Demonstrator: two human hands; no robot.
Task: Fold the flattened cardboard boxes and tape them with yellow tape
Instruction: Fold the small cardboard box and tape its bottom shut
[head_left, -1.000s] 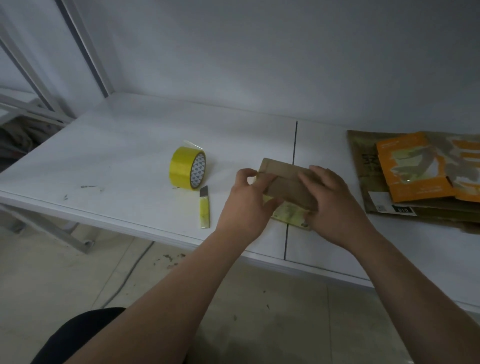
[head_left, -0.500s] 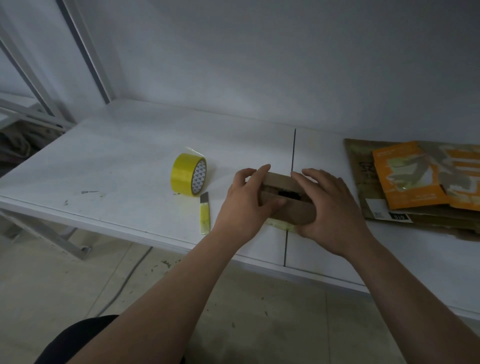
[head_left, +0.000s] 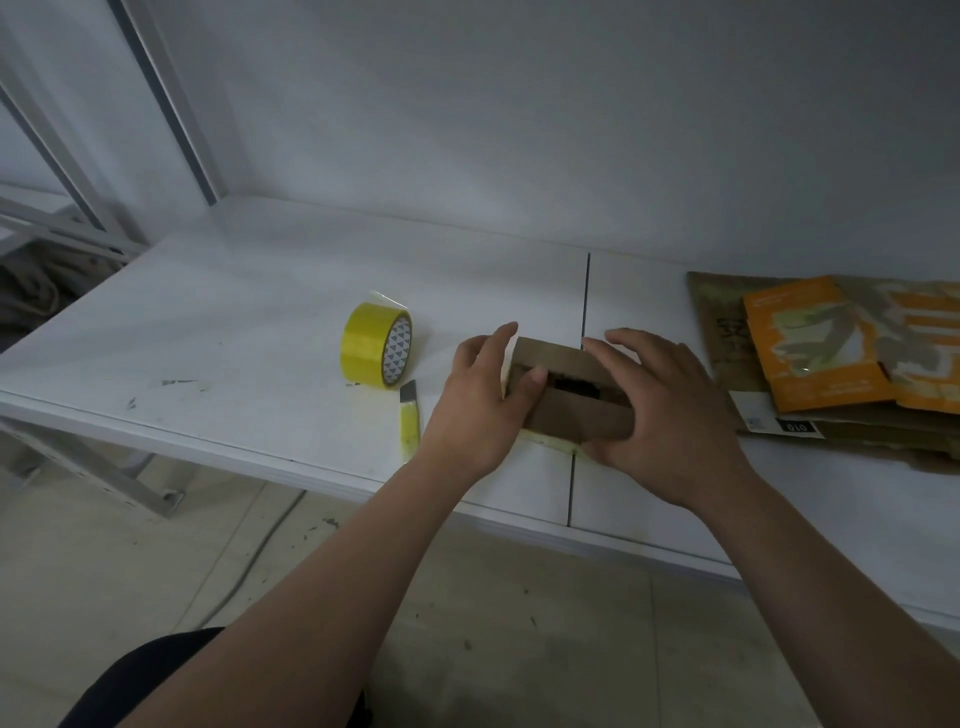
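Far left: pale metal upright (head_left: 167, 104) leaning against the wall, at the back corner of the white surface (head_left: 234, 322). Below the surface edge, pale floor (head_left: 130, 561) with a dark cable (head_left: 270, 540) trailing across it.

Left of centre: roll of yellow tape (head_left: 376, 345) stood on its edge on the surface, patterned core facing right, loose end sticking up at the top. Just in front of it and to its right lay a yellow-handled utility knife (head_left: 409, 427), blade end pointing away toward the roll, close to it but contact unclear.

Centre: small brown cardboard box (head_left: 566, 410) sat on the surface near the front edge, straddling the dark seam (head_left: 586, 291) between two panels. Top flaps were not fully closed; a dark gap showed between them. A pale yellow strip showed under its near edge; could not tell what it was.

Left hand (head_left: 480, 400) gripped the box's left end, thumb pressed onto the top flap, index finger reaching round the far side. Right hand (head_left: 670, 410) clasped the right end, fingers draped over the top, thumb curled along the near side.

Right: flattened brown and orange cardboard boxes (head_left: 831, 353) lay stacked on the surface, just beside the right hand but apart from the box, running out of view at the edge.
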